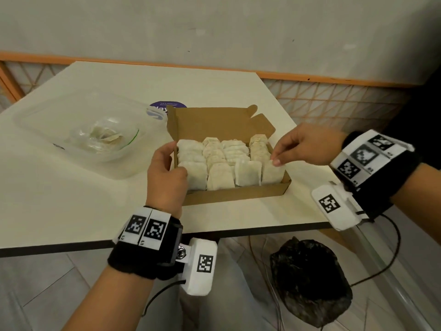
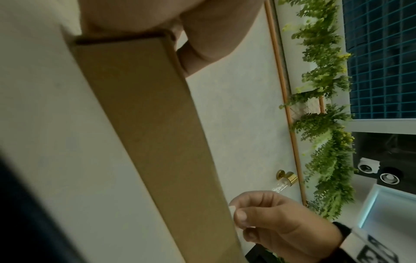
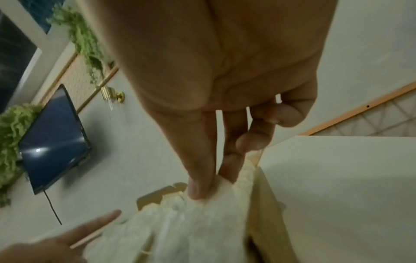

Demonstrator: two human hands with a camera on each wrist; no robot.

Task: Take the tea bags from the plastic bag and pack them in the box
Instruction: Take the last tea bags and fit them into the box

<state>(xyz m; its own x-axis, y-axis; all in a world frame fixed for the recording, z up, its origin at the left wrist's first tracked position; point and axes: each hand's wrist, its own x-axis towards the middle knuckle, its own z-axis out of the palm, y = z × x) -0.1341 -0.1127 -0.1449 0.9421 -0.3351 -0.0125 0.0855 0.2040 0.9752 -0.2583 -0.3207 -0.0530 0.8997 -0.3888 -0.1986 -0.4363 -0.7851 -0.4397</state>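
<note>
The right hand (image 1: 307,145) is pinching a tea bag (image 1: 273,174) into the nearly full box's (image 1: 235,195) near-right corner while the left hand (image 1: 167,173) is gripping its left wall; next, likely reaching for the plastic bag (image 1: 102,137) left on the tabletop (image 1: 71,199).

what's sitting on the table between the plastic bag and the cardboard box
Only the wall of the clear container holding the plastic bag; the box stands just beyond, beside a purple sticker. The head view shows this.

Tea bags (image 1: 229,161) fill the box (image 1: 236,194); the plastic bag (image 1: 102,137) lies left of it on the table (image 1: 71,199).
</note>
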